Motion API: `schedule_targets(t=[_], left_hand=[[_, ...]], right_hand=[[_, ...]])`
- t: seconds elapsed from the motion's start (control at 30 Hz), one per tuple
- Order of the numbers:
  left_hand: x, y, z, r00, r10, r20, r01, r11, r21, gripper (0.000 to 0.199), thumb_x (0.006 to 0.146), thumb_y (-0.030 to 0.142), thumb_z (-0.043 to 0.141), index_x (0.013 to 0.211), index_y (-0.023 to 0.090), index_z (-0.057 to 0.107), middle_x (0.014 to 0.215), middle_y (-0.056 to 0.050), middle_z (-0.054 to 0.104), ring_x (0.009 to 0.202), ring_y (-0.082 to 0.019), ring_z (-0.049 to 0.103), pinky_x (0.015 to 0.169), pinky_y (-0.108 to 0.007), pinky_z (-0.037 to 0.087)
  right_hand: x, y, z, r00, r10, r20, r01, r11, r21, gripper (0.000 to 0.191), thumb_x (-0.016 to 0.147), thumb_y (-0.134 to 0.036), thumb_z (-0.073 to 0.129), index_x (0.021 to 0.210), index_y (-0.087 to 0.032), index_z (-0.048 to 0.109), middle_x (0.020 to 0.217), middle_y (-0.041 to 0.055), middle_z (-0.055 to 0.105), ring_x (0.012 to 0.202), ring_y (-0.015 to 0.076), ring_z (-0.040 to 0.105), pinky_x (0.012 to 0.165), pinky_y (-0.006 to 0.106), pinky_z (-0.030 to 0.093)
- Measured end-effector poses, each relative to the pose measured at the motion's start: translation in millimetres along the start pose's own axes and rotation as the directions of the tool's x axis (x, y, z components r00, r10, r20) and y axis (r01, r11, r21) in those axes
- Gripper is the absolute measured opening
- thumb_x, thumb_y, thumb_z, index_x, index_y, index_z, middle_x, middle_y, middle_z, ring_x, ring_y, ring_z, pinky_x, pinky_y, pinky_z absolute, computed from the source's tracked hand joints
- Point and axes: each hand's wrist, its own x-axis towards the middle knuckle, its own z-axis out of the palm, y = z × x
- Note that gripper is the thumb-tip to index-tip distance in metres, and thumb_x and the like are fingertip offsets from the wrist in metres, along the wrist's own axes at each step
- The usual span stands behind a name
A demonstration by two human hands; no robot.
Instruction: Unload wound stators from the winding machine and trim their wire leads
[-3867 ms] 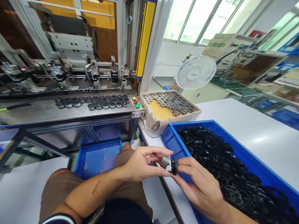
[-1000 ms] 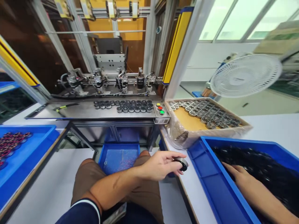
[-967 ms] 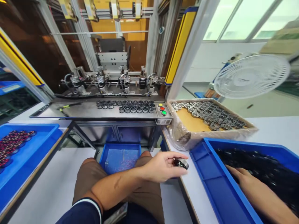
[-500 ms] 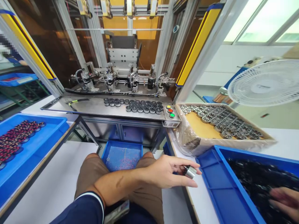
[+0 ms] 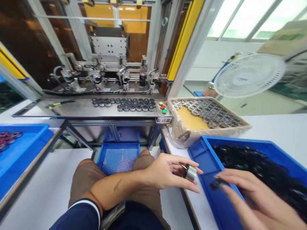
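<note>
My left hand (image 5: 165, 174) is closed round a short silvery metal cylinder (image 5: 191, 173) with a dark part at its inner end, gripped between thumb and fingers over the table edge. To its right, my right hand (image 5: 254, 195) pinches a small black part (image 5: 217, 183), blurred by motion; its exact shape is not clear. This hand is above the near wall of a blue bin (image 5: 242, 138), in which many similar black pieces (image 5: 259, 163) lie heaped. A gap separates the black part from the metal cylinder.
Ahead stands a machine with a metal ledge (image 5: 83, 110) bearing rows of dark ring parts (image 5: 136, 104) and a button box (image 5: 164, 111). A carton (image 5: 184, 119) of metal rings, a fan (image 5: 249, 75), a left blue tray (image 5: 31, 127) and a blue floor tray (image 5: 112, 159) surround me.
My right hand has come up and left out of the bin with a black part in its fingers. The left hand still holds the metal cylinder. The view has turned to the right.
</note>
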Motion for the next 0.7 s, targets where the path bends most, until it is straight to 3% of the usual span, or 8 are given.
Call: schedule_targets(t=[0.07, 0.13, 0.23, 0.4, 0.53, 0.7], left_hand=[[-1.4, -1.9, 7.8, 0.999, -0.033, 0.032, 0.033, 0.999, 0.006, 0.074, 0.039, 0.027, 0.100, 0.107, 0.010, 0.074, 0.106, -0.013, 0.077, 0.089, -0.023, 0.074, 0.093, -0.045, 0.058], [-2.7, -4.1, 13.6, 0.997, -0.054, 0.048, 0.054, 0.999, 0.010, 0.072, 0.039, 0.026, 0.100, 0.106, 0.011, 0.076, 0.096, -0.009, 0.077, 0.088, -0.022, 0.073, 0.091, -0.041, 0.058], [-3.3, -7.5, 18.5, 0.995, -0.079, 0.063, 0.080, 0.997, -0.013, 0.070, 0.038, 0.021, 0.101, 0.103, 0.012, 0.077, 0.085, -0.004, 0.077, 0.080, -0.017, 0.071, 0.084, -0.034, 0.059], [-3.5, -9.9, 21.2, 0.993, -0.086, 0.082, 0.089, 0.995, -0.040, 0.071, 0.037, 0.021, 0.101, 0.104, 0.013, 0.077, 0.084, -0.004, 0.077, 0.077, -0.014, 0.070, 0.078, -0.027, 0.057], [-4.1, -9.3, 19.8, 0.998, -0.026, 0.052, 0.026, 1.000, 0.003, 0.070, 0.040, 0.024, 0.101, 0.105, 0.012, 0.077, 0.089, -0.006, 0.077, 0.081, -0.018, 0.072, 0.082, -0.032, 0.059], [-5.9, -9.5, 18.1, 0.999, 0.013, 0.045, -0.015, 0.999, 0.042, 0.070, 0.041, 0.025, 0.101, 0.105, 0.012, 0.076, 0.096, -0.009, 0.078, 0.090, -0.022, 0.075, 0.092, -0.037, 0.060]], right_hand=[[2.8, -34.0, 5.5, 0.996, -0.079, 0.039, 0.076, 0.994, 0.082, 0.010, 0.098, -0.022, 0.057, 0.098, -0.024, 0.066, 0.090, 0.0063, 0.069, 0.078, 0.0189, 0.071, 0.068, 0.028, 0.060], [3.5, -48.2, 6.9, 0.995, -0.092, 0.037, 0.087, 0.988, 0.128, 0.015, 0.095, -0.012, 0.056, 0.101, -0.023, 0.065, 0.091, 0.0066, 0.067, 0.079, 0.0182, 0.071, 0.068, 0.027, 0.061], [1.3, -48.6, 3.6, 0.996, -0.090, 0.016, 0.086, 0.985, 0.151, 0.021, 0.092, -0.006, 0.057, 0.103, -0.022, 0.066, 0.091, 0.0066, 0.066, 0.081, 0.0181, 0.069, 0.069, 0.027, 0.061], [-0.8, -46.5, 0.0, 0.990, -0.140, 0.028, 0.134, 0.980, 0.150, 0.026, 0.091, -0.002, 0.057, 0.108, -0.020, 0.066, 0.093, 0.0070, 0.066, 0.088, 0.0183, 0.068, 0.074, 0.028, 0.061], [-1.4, -47.0, 0.1, 0.979, -0.197, 0.055, 0.187, 0.972, 0.145, 0.034, 0.090, -0.003, 0.059, 0.121, -0.016, 0.061, 0.105, 0.0124, 0.066, 0.099, 0.0231, 0.068, 0.082, 0.035, 0.062], [-3.7, -45.1, 1.7, 0.964, -0.264, 0.028, 0.264, 0.964, 0.018, 0.034, 0.091, -0.001, 0.060, 0.122, -0.014, 0.062, 0.106, 0.0134, 0.067, 0.101, 0.0242, 0.068, 0.086, 0.038, 0.062]])
